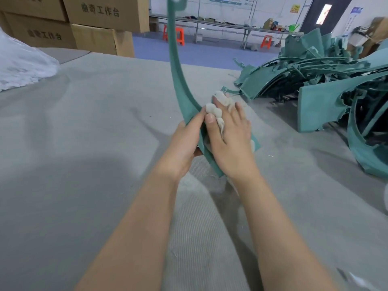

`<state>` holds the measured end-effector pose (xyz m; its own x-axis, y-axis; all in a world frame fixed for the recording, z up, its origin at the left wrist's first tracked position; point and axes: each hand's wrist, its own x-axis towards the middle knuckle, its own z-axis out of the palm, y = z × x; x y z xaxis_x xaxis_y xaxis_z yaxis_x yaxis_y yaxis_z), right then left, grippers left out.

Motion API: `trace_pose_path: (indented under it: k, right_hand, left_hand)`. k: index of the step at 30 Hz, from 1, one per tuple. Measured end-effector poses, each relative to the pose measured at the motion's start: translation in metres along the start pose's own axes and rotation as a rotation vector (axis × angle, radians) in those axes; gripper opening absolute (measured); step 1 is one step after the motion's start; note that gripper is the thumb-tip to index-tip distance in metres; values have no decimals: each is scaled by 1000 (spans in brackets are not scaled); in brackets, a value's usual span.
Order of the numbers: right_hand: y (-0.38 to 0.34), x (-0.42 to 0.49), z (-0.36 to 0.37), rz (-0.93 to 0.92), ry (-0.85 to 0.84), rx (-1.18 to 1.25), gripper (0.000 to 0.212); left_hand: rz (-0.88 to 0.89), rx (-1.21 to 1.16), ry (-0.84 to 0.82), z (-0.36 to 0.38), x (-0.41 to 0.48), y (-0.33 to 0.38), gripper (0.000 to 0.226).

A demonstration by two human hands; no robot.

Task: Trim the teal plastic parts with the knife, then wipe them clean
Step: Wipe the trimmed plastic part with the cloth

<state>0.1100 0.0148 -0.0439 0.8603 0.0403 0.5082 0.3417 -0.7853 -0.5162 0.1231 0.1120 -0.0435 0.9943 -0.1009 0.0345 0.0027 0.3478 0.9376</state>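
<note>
Hands 2 | left hand (184, 143) grips one teal part (178, 80) | right hand (231, 143) pinches one white cloth (214, 111) onto it

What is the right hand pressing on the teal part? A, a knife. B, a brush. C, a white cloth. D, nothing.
C: a white cloth bunches out between the fingers of the right hand, which presses it on the part that the left hand grips.
</note>
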Motion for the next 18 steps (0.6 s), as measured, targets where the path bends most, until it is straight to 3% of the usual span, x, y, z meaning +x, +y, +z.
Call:
trace_pose_path:
  k: [4,8,11,15,18]
  right_hand:
    - [5,1,13,40,40,-103,51]
    - [26,10,4,251,238,108,33]
    - [40,8,-4,324,182,50,25]
    - [18,3,2,184,199,60,34]
    - [-17,-9,24,87,105,250,53]
  left_hand:
    - [63,47,44,-6,-1,1,28]
    - [135,85,-8,-8,-3,3,25]
    - [127,85,-9,-8,-2,3,26]
    - [140,45,40,-5,1,0,22]
    - [176,17,128,-5,3,-2,24]
